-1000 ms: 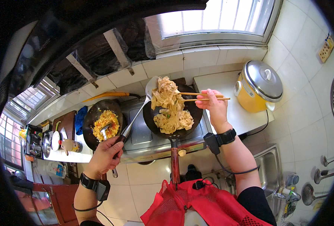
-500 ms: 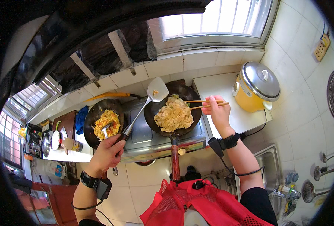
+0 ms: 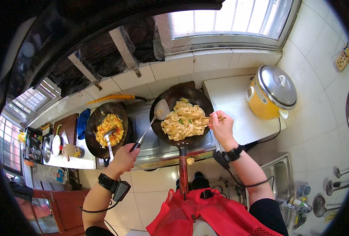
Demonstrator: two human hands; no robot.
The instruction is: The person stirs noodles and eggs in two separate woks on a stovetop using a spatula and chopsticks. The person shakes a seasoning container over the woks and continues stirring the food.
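Observation:
My left hand [image 3: 124,158] is closed around the black handle of a metal wok spatula [image 3: 161,110]. Its blade is at the left side of a dark wok [image 3: 203,99], beside a heap of pale, flat strips [image 3: 182,126] with a few green bits. On the wok's right side, my right hand [image 3: 222,128] grips a pair of wooden chopsticks [image 3: 218,118], whose tips reach into the strips. The wok's reddish-brown wooden handle [image 3: 183,169] points toward me, with neither hand on it.
Left of it, a second wok [image 3: 94,141] holds yellow and red food [image 3: 112,124] with a metal spoon [image 3: 108,138] in it. A yellow pot with a metal lid [image 3: 277,86] stands on the right counter. A jar [image 3: 78,152], a blue cloth [image 3: 83,124] and a sink [image 3: 278,177] flank the stove.
The spatula's blade has come down from the wok's back edge to its left side. Both hands have dropped a little lower, and the strips lie differently, with more green showing.

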